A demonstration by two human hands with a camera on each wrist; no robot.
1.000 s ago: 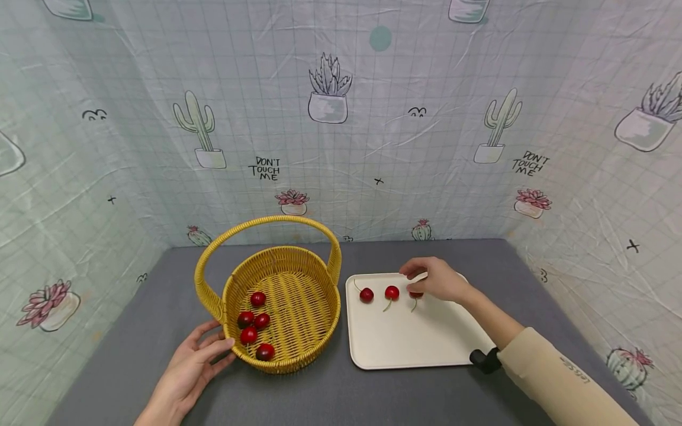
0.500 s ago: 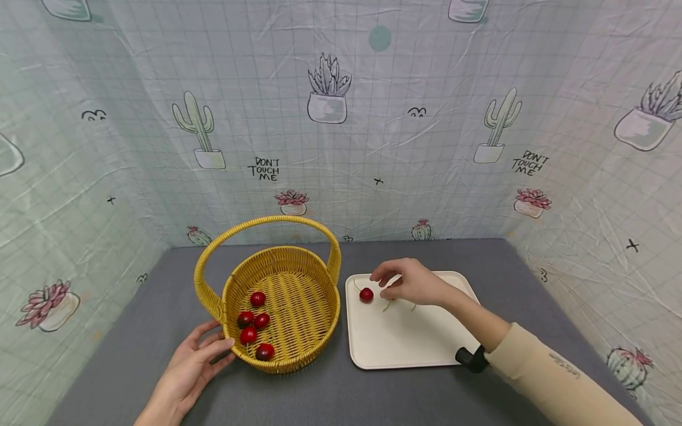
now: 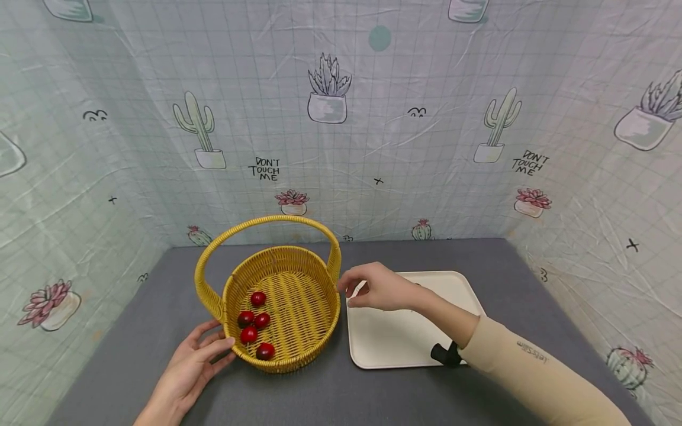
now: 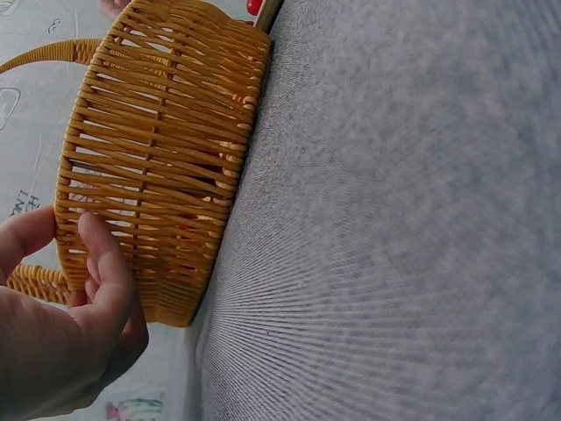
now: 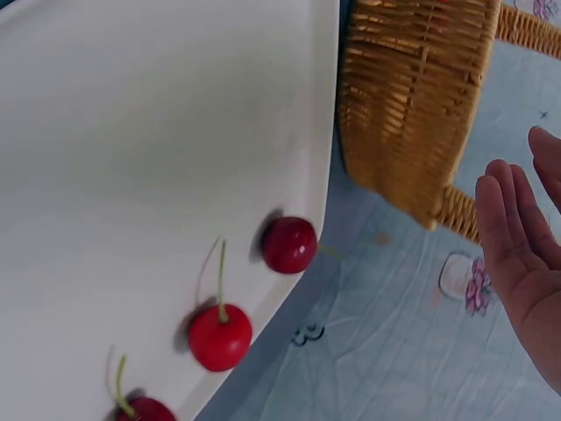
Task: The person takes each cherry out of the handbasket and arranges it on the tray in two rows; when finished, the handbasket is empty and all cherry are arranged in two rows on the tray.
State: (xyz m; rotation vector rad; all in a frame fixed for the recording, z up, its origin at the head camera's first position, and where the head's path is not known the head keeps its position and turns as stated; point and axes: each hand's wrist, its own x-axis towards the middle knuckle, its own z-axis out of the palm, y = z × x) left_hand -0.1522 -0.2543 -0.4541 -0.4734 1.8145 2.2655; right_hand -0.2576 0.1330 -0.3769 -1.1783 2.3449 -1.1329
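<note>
Left of centre, the left hand (image 3: pixel 186 370) holds the upright wicker basket (image 3: pixel 288 360), handle (image 3: pixel 269 220) running lower-left to upper-right; the right hand (image 3: pixel 377 287), fingertips apart, hovers over the tray (image 3: pixel 405 349).

One high view, two close ones turned sideways

The head camera looks forward and down from above the near side of the bench (image 3: pixel 298 402), far enough back to frame the left hand (image 3: pixel 194 367), the right hand (image 3: pixel 375 287), the basket (image 3: pixel 319 353), the tray (image 3: pixel 399 343) and the printed cloth (image 3: pixel 373 148) behind. The left wrist camera sits low and close, facing the basket's outer wall past the left hand. The right wrist camera looks across the tray from close above, with cherries (image 5: pixel 220 338) in its foreground. All three views share the basket; head and right wrist share the tray.
</note>
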